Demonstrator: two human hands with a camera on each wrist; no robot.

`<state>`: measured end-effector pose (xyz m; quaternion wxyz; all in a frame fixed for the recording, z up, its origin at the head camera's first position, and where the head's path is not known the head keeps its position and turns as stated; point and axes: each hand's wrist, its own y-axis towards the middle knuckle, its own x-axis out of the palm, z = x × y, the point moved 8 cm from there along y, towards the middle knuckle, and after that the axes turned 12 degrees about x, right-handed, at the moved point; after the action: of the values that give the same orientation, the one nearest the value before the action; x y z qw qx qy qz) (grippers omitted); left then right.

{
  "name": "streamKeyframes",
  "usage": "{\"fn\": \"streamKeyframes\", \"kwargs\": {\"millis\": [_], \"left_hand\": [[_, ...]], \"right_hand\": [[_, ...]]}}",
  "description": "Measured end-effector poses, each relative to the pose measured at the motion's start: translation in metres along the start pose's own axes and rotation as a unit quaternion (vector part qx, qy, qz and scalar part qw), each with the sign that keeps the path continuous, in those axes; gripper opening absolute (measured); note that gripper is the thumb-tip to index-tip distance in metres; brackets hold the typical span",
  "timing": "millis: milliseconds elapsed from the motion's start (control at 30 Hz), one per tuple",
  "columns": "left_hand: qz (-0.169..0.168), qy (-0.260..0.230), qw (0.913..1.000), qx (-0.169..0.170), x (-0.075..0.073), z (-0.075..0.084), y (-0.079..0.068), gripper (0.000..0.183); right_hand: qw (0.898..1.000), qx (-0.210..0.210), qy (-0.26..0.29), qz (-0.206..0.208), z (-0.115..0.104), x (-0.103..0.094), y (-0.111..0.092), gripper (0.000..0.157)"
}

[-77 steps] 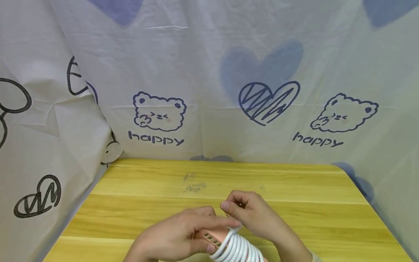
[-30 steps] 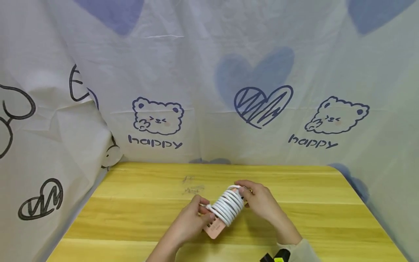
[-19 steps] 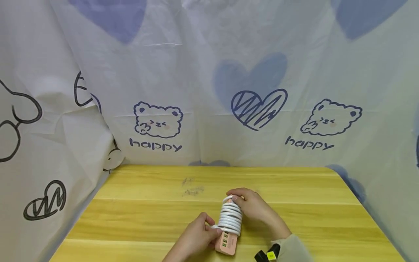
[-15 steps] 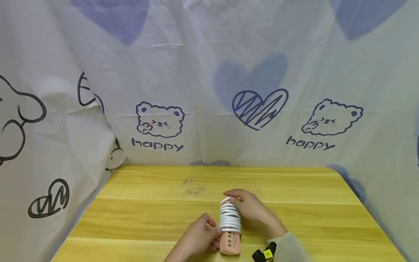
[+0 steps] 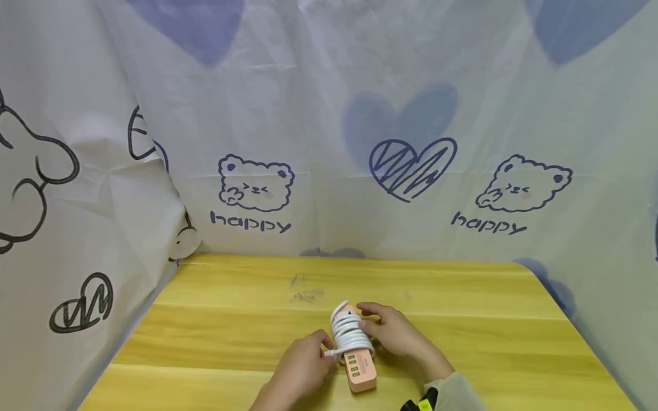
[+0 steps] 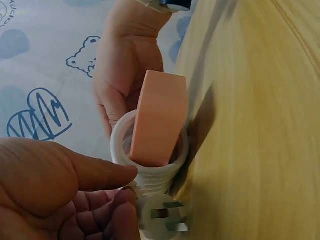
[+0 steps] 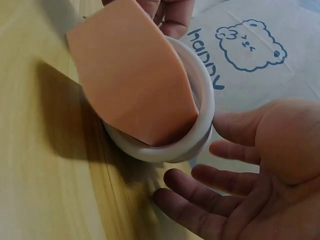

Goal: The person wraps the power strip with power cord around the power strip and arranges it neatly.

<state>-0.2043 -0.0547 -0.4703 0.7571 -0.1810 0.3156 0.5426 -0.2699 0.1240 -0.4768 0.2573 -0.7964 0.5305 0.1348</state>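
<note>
A salmon-pink power strip (image 5: 361, 371) with a row of USB ports lies on the wooden table (image 5: 231, 319), wrapped in several turns of its white cord (image 5: 352, 341). My left hand (image 5: 304, 362) is at its left side, thumb and fingers pinching the cord's end by the plug. The three-pin plug (image 6: 162, 215) shows just below those fingers in the left wrist view. On the other side, my right hand (image 5: 396, 331) has its thumb at the coil and its fingers loosely spread, as the right wrist view of that hand (image 7: 240, 170) shows.
A white cloth (image 5: 329, 114) printed with bears and hearts hangs behind the table and along both sides. A black and yellow device (image 5: 424, 402) sits at my right wrist. Grey scuff marks (image 5: 307, 295) lie on the tabletop behind the strip.
The wrapped strip has turned from slanting up rightward to leaning slightly left. My right hand has loosened from its far end and now sits spread beside the coil.
</note>
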Motion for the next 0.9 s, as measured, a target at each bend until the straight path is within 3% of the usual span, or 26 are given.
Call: {"fn": "streamKeyframes", "kwargs": {"millis": [367, 533, 900], "left_hand": [[0.013, 0.052, 0.9986, 0.006, -0.016, 0.01, 0.001, 0.027], [0.019, 0.054, 0.9983, 0.004, -0.019, 0.01, -0.001, 0.027], [0.018, 0.038, 0.9991, -0.001, -0.02, 0.006, -0.005, 0.025]], "right_hand": [[1.0, -0.001, -0.012, -0.001, -0.01, -0.003, -0.006, 0.052], [1.0, -0.004, -0.015, -0.007, -0.011, 0.0, -0.007, 0.051], [0.999, 0.001, -0.044, 0.022, -0.01, -0.001, -0.012, 0.05]]}}
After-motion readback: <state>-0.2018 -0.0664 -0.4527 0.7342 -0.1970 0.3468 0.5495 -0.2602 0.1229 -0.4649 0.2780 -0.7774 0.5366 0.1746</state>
